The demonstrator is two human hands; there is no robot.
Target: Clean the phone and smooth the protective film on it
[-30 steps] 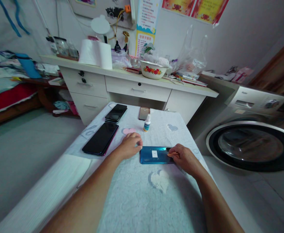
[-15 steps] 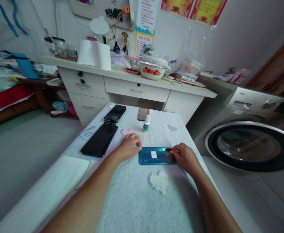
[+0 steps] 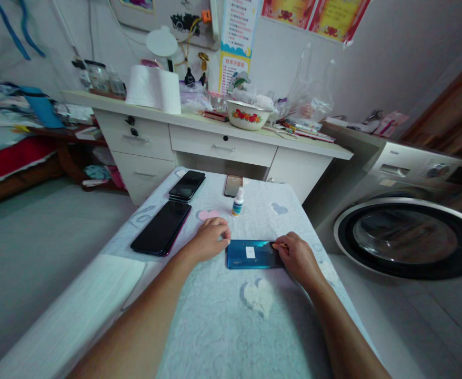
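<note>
A blue smartphone (image 3: pixel 263 259) lies back up on the cloth, with a small white sticker (image 3: pixel 250 252) on it. At its left end, my left hand (image 3: pixel 211 237) has curled fingers and steadies the edge between thumb and fingertips. My right hand (image 3: pixel 299 257) is closed over the right end by the camera area. Its fingers press together on something small and orange-tan, too little of which shows to name. Behind the phone stands a small white spray bottle (image 3: pixel 238 202) with a blue label.
To the left lie a large black phone (image 3: pixel 162 227) and a stack of dark phones (image 3: pixel 187 185). Another phone (image 3: pixel 233 185) rests near the far edge of the cloth-covered table (image 3: pixel 223 326). Beyond are a white desk (image 3: pixel 136 142) with a flowered bowl (image 3: pixel 248 116), and a washing machine (image 3: pixel 397 173) at right.
My right hand has shifted slightly left over the phone's camera end. My left hand keeps its place at the other end.
</note>
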